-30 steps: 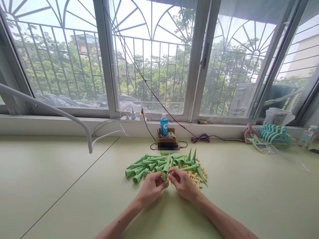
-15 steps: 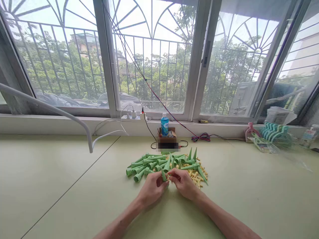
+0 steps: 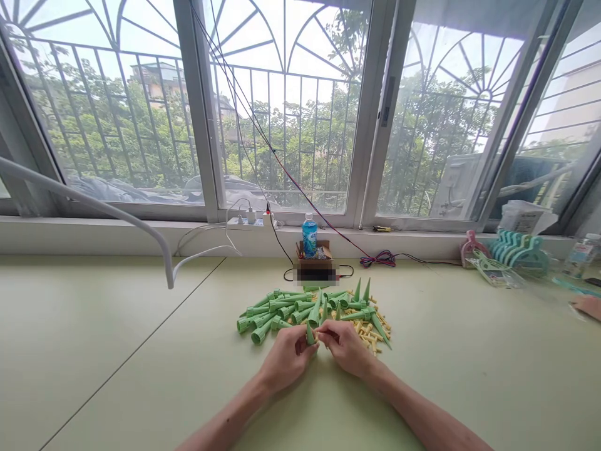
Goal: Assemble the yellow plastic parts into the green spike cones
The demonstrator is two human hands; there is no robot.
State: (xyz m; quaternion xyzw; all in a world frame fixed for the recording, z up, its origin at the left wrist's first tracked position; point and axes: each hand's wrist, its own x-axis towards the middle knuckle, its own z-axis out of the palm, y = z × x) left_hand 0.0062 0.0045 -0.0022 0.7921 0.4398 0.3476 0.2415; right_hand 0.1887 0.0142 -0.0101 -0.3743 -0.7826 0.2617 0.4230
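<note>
In the head view my left hand point(image 3: 287, 354) is closed around a green plastic watering spike point(image 3: 310, 334), its pointed tip upward. My right hand point(image 3: 346, 346) meets it from the right, thumb and forefinger pinched on a small yellow valve piece at the spike's side. The fingers hide most of that piece. Beyond my hands lies a heap of green watering spikes point(image 3: 277, 307), some with open capped ends toward me, a few standing point up. Small yellow valve pieces point(image 3: 373, 332) are scattered among them on the right.
Behind the heap, a blue-liquid bottle point(image 3: 309, 237) stands in a small cardboard box point(image 3: 323, 255). Bundled cable point(image 3: 378, 258) lies right of it. Teal hangers point(image 3: 521, 249) sit at back right; another person's hand point(image 3: 588, 306) shows at the right edge. A white curved arm point(image 3: 136, 216) hangs at left.
Another person's hand and a teal strip have come into view at the right edge. My own hands stay almost in place, the spike's tip shifted slightly.
</note>
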